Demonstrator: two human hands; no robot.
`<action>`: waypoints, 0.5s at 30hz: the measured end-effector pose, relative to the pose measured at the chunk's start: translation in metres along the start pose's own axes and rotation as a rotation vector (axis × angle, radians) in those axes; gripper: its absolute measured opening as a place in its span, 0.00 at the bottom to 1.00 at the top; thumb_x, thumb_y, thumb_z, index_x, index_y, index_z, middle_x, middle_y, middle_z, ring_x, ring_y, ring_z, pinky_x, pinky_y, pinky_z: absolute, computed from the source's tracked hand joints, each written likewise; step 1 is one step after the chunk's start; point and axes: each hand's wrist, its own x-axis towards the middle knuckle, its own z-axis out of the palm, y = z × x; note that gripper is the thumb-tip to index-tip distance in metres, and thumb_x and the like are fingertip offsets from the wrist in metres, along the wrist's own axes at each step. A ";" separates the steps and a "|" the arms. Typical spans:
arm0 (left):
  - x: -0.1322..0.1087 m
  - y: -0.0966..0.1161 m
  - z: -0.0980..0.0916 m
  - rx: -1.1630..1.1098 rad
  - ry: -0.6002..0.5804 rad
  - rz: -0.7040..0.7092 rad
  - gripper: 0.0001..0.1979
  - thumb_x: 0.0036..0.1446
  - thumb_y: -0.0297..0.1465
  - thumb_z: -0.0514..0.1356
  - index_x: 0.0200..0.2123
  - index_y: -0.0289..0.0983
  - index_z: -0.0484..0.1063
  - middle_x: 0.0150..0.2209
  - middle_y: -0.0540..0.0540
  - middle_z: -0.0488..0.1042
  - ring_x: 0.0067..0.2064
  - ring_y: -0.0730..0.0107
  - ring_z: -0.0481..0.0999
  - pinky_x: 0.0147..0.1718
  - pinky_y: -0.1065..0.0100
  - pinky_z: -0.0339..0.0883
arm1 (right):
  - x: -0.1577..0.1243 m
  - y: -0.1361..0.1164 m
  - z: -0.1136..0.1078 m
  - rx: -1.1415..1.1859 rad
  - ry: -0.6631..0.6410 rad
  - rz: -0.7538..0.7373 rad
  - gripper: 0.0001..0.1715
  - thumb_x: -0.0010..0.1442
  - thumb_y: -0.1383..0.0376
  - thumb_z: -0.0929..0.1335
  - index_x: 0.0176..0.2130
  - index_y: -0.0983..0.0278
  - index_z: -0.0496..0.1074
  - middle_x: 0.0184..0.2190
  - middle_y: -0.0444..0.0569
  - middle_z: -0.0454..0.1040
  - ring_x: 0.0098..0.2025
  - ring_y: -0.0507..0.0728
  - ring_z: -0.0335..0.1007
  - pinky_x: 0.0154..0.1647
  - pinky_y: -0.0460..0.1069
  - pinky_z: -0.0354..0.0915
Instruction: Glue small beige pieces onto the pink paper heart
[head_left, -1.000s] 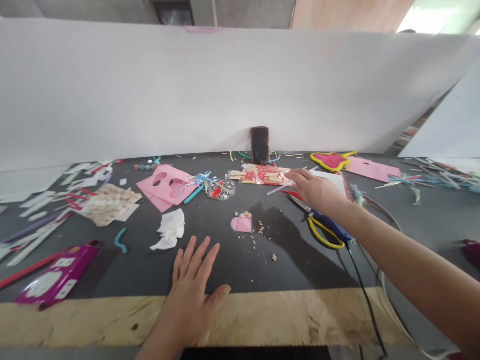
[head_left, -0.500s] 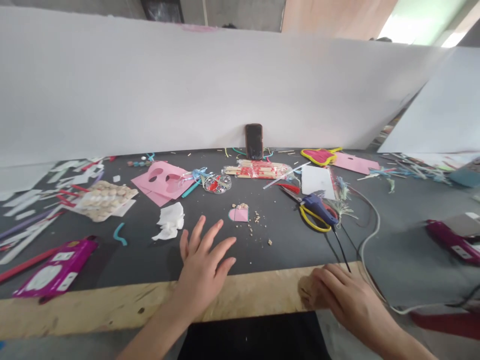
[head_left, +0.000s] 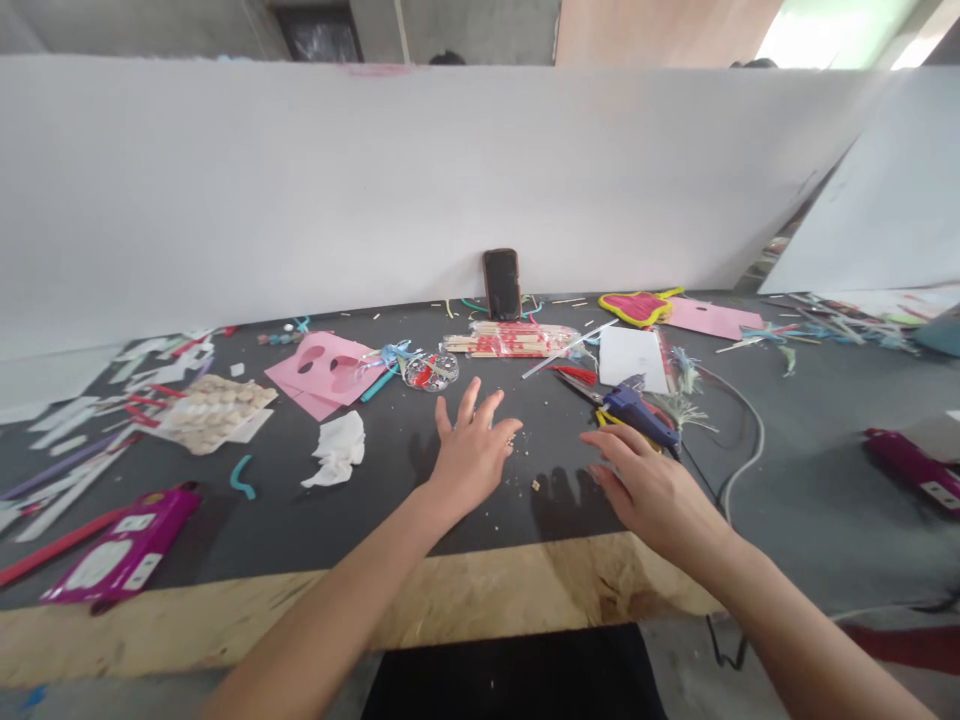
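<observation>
My left hand (head_left: 471, 450) is over the middle of the dark tabletop, fingers spread and holding nothing visible. It hides the small pink paper piece and most of the beige bits beside it; one small beige crumb (head_left: 535, 485) shows to its right. My right hand (head_left: 651, 482) hovers over the table, fingers apart, with its shadow falling to the left. Just beyond that hand lie a blue glue gun (head_left: 637, 414) and scissors (head_left: 581, 386) with yellow handles, partly covered by the fingers. Left of my left hand is a crumpled white tissue (head_left: 339, 446).
A phone (head_left: 502, 284) leans on the white board (head_left: 375, 190) behind a wrapped bundle of sticks (head_left: 517, 340). Pink paper cut-outs (head_left: 322, 370), a purple packet (head_left: 124, 548) and white strips (head_left: 71, 412) lie leftward. A grey cable (head_left: 752, 440) curves on the right.
My left hand has moved forward and right, over the pink piece. My right hand has lifted from the wooden edge, moved forward and left, and its fingers have opened.
</observation>
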 end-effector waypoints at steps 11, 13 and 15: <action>0.013 -0.001 0.014 -0.048 -0.032 -0.051 0.05 0.56 0.31 0.59 0.29 0.40 0.74 0.57 0.42 0.67 0.66 0.45 0.46 0.54 0.26 0.34 | 0.001 0.076 0.020 -0.303 0.102 0.268 0.19 0.61 0.63 0.61 0.50 0.67 0.67 0.46 0.61 0.70 0.49 0.68 0.65 0.49 0.62 0.61; 0.017 0.002 0.014 -0.047 -0.026 -0.054 0.06 0.56 0.33 0.59 0.29 0.39 0.74 0.57 0.41 0.66 0.66 0.43 0.46 0.55 0.26 0.33 | 0.002 0.082 0.024 -0.289 0.049 0.283 0.22 0.61 0.60 0.60 0.52 0.68 0.65 0.45 0.62 0.71 0.48 0.68 0.66 0.47 0.60 0.62; 0.020 0.002 0.013 -0.036 -0.027 -0.054 0.05 0.55 0.31 0.59 0.30 0.39 0.74 0.58 0.41 0.66 0.66 0.44 0.46 0.55 0.27 0.34 | 0.006 0.086 0.026 -0.273 -0.004 0.295 0.24 0.62 0.58 0.61 0.53 0.70 0.64 0.45 0.63 0.72 0.46 0.67 0.67 0.45 0.59 0.62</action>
